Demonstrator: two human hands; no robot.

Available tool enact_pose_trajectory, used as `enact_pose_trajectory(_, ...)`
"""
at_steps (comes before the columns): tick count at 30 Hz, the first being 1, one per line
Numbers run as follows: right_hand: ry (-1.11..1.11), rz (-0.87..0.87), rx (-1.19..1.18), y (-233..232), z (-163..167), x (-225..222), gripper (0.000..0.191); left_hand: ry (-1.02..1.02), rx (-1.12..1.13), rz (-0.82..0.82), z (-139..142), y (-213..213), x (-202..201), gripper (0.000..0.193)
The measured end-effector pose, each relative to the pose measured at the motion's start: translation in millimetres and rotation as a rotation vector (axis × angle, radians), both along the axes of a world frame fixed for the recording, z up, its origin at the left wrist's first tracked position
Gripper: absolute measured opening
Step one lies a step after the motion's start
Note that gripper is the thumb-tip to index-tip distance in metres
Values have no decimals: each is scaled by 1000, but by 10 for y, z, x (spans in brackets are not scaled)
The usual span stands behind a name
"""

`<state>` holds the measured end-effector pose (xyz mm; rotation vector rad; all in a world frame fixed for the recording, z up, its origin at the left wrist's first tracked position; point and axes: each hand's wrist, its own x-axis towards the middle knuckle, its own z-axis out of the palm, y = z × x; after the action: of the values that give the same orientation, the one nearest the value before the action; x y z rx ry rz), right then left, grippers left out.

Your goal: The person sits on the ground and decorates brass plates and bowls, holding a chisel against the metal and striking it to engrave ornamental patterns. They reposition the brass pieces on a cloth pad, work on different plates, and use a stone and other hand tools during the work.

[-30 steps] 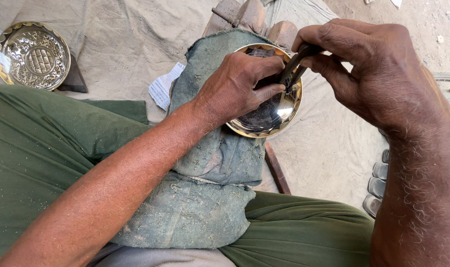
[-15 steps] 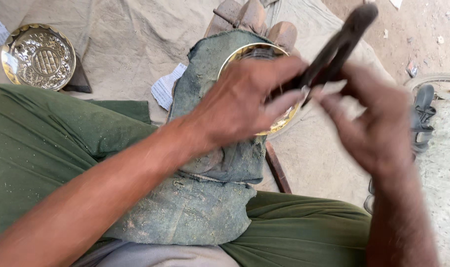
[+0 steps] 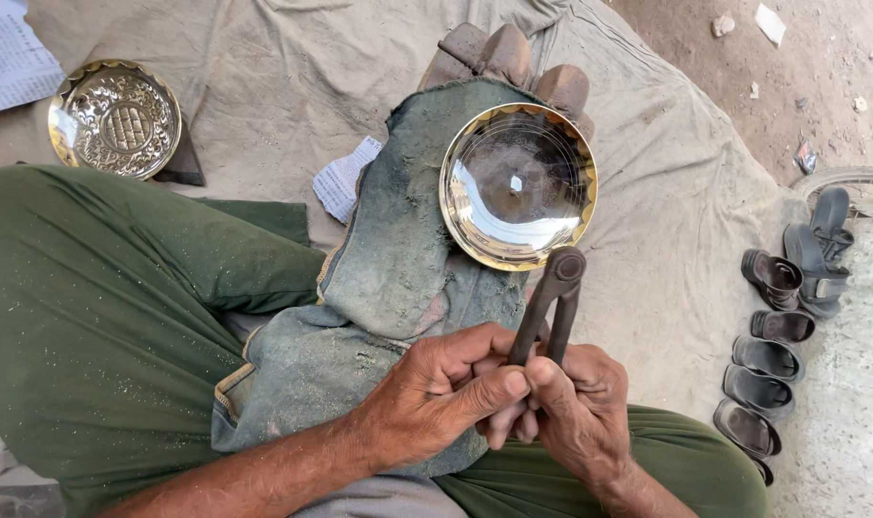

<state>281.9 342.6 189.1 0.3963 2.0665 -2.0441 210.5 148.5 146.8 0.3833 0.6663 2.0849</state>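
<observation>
A shiny brass bowl point(image 3: 519, 185) with a scalloped rim lies on a dusty green cloth point(image 3: 398, 269) draped over a block and my lap. Below the bowl, both hands meet around a dark iron two-legged tool point(image 3: 549, 305), a divider or pincer, whose round hinge points up toward the bowl's lower rim. My left hand point(image 3: 448, 388) wraps the tool's legs with the thumb pressed against them. My right hand point(image 3: 582, 408) grips the same legs from the right. Neither hand touches the bowl.
An embossed brass plate point(image 3: 115, 120) rests on the canvas sheet at the upper left, beside a printed paper point(image 3: 10, 58). A folded paper scrap point(image 3: 345, 177) lies left of the cloth. Several sandals point(image 3: 781, 326) sit on the ground at the right. My green trouser legs frame the cloth.
Both hands have left the bowl and drawn down toward my lap with the tool. The bowl now lies fully uncovered on the cloth.
</observation>
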Motion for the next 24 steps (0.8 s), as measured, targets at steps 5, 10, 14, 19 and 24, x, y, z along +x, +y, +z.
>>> enact_pose_trajectory(5, 40, 21, 160, 27, -108, 47, 40, 5, -57, 28, -121, 47, 62, 34)
enact_pose_trajectory(10, 28, 3, -2, 10, -8, -179, 41, 11, -21, -8, -39, 99, -131, 35)
enact_pose_trajectory(14, 90, 142, 740, 249, 474, -679, 23, 655, -291, 175, 11, 211, -686, 30)
enact_pose_trajectory(19, 554, 219, 1097, 488, 827, -1311, 39, 1242, -559, 369, 44, 506, -1436, 16)
enact_pose_trajectory(24, 598, 317, 1298, 385, 771, -1565, 38, 1305, -489, 540, 27, 576, -1731, 21)
